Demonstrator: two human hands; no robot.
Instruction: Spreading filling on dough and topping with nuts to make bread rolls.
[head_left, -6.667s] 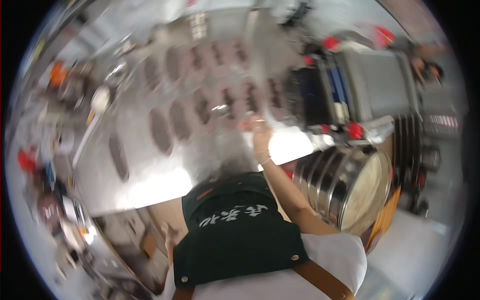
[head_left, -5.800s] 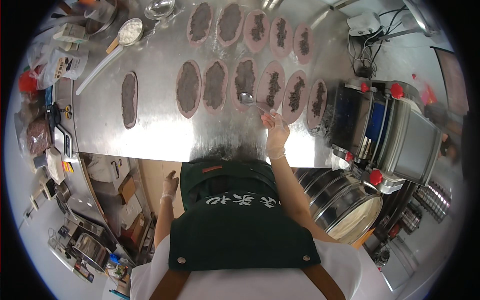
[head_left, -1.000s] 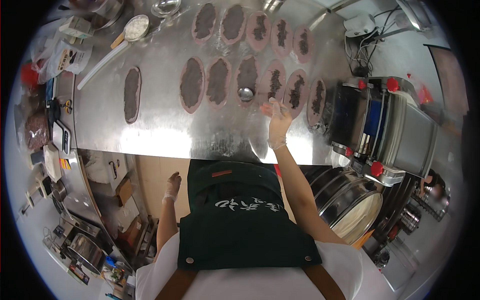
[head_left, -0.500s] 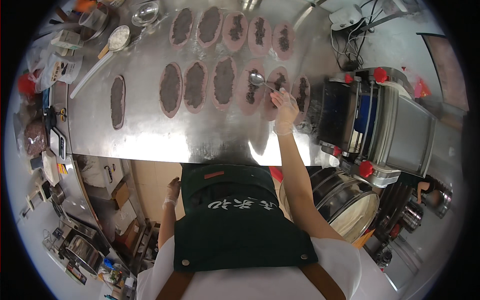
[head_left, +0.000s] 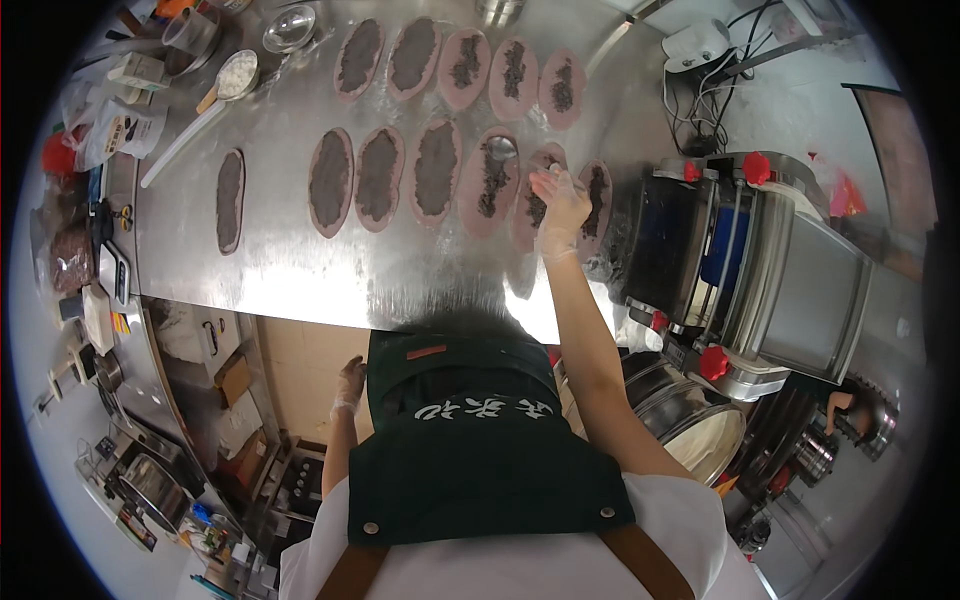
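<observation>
Right hand (head_left: pixel 560 195), in a thin clear glove, is stretched out over the steel table (head_left: pixel 300 270), fingers closed round the handle of a metal spoon (head_left: pixel 500 149) — the spoon bowl sits over a pinkish oval dough piece (head_left: pixel 488 182) with a dark strip of filling down its middle. The hand itself lies above the next oval (head_left: pixel 537 198) in that row, just beside one more oval (head_left: pixel 597 190) at the row's right end. Same near row runs on leftward with three ovals (head_left: pixel 380 178) fully spread with dark paste, and a lone dark oval (head_left: pixel 230 200) well apart further left. A far row of five ovals (head_left: pixel 460 68) lies beyond, two fully covered, three with a centre strip only. Left hand (head_left: pixel 350 383), also gloved, hangs down beside the green apron (head_left: pixel 470 440), below the table edge, fingers loosely curled, holding nothing. Right of the table stands a grey roller machine (head_left: pixel 770 270) with red knobs — a stack of round metal pans (head_left: pixel 690 420) under it. Far left corner of the table: a small bowl of white powder (head_left: pixel 238 72), a steel bowl (head_left: pixel 290 25), a long pale stick (head_left: pixel 185 140).
</observation>
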